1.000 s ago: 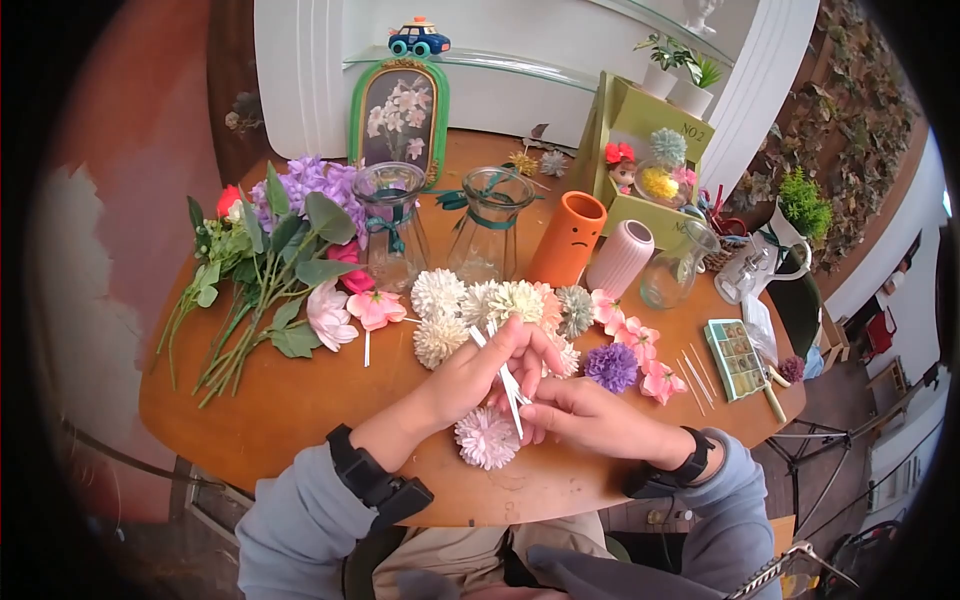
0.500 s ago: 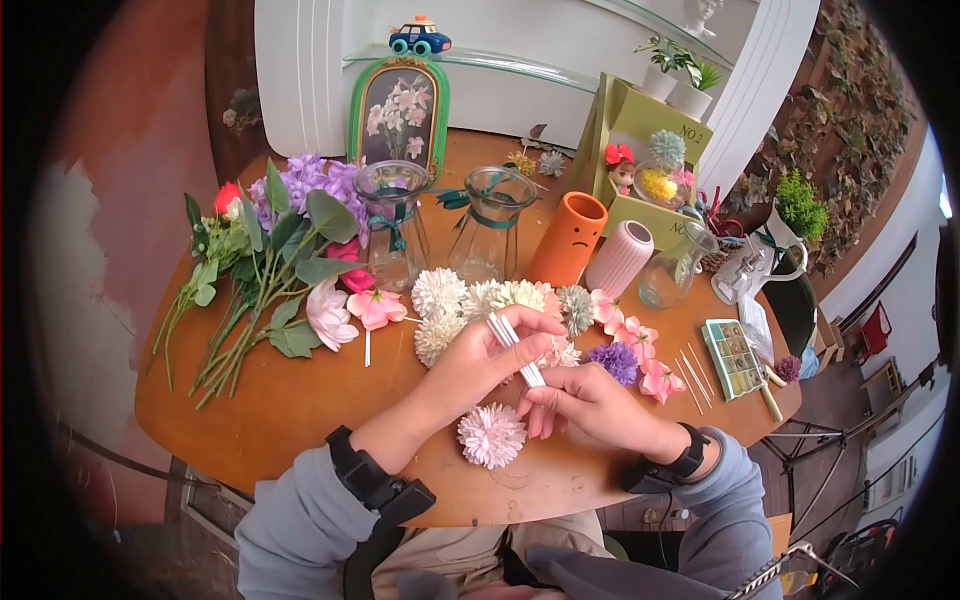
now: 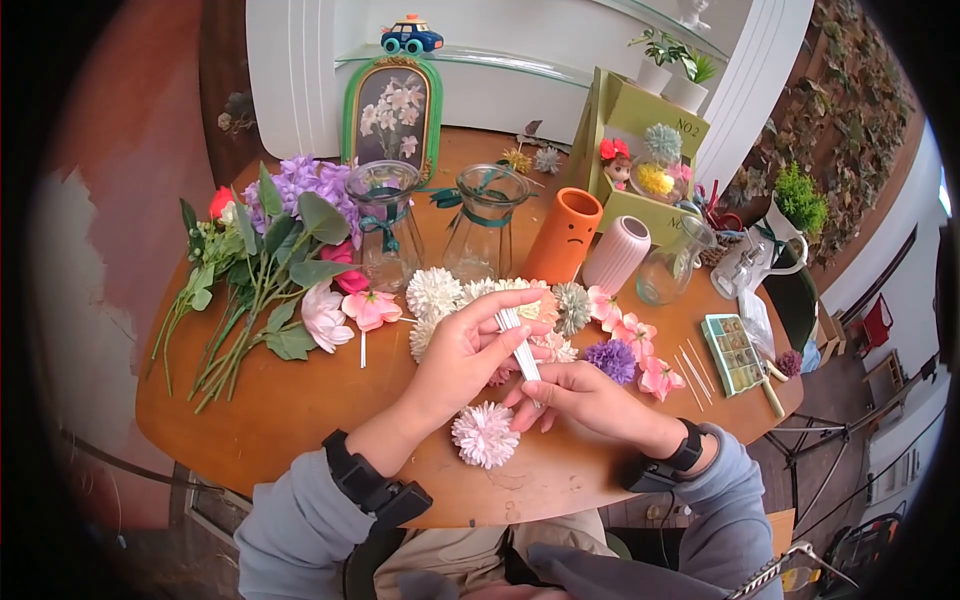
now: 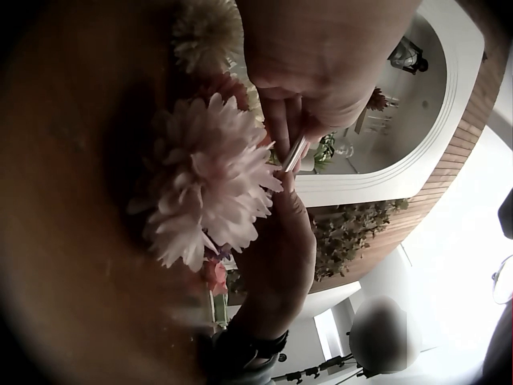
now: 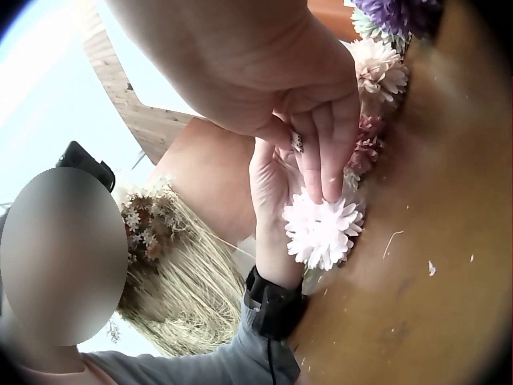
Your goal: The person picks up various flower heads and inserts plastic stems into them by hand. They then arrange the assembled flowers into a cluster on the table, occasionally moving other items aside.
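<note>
A bundle of thin white sticks (image 3: 523, 358) slants between the two hands above the table's front part. My left hand (image 3: 460, 350) holds it along the upper part, thumb laid against the sticks. At the lower end my right hand (image 3: 580, 397) pinches the bundle between thumb and fingers. The stick ends (image 5: 297, 143) show as a tight cluster by the right thumb in the right wrist view. Just below the hands a pale pink pompom flower (image 3: 485, 435) lies on the table. White and cream flower heads (image 3: 434, 292) sit behind the hands, partly hidden.
Leafy stems with purple blooms (image 3: 305, 190) lie at left. Behind stand glass vases (image 3: 385, 240), an orange vase (image 3: 565, 235) and a pink vase (image 3: 617, 255). At right are a purple pompom flower (image 3: 610, 361), several loose sticks (image 3: 697, 372) and a compartment box (image 3: 733, 355).
The sticks, crossed and spread a second ago, are now gathered into one neat bundle. The right hand has moved slightly up and its pinch is at the bundle's lower end.
</note>
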`<move>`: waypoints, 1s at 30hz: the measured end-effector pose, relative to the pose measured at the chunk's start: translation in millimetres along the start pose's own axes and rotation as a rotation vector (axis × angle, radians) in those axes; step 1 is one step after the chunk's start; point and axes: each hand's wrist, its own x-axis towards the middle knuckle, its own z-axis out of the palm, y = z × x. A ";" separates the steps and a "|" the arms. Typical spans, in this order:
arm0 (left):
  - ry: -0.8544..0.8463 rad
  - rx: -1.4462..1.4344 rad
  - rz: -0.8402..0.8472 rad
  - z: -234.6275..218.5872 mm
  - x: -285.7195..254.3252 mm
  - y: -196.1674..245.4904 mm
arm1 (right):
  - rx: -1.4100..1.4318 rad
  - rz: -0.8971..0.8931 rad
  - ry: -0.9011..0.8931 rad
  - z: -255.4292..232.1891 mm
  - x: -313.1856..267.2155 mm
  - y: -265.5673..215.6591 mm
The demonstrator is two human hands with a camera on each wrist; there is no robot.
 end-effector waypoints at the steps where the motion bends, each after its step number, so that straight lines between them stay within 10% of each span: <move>1: 0.004 -0.013 0.003 0.2 0.2 -0.7 | -0.001 -0.004 0.001 0.0 0.1 0.5; 16: 0.058 0.084 -0.064 -2.6 0.2 -5.1 | -0.240 -0.062 0.089 -2.0 -2.3 -5.5; 25: 0.161 0.136 0.111 2.3 4.3 -5.4 | -1.036 -0.399 0.677 -40.3 -32.8 -20.5; 30: 0.139 0.186 0.011 -1.6 1.7 -5.3 | -1.254 -0.053 0.759 -71.3 -82.4 -24.3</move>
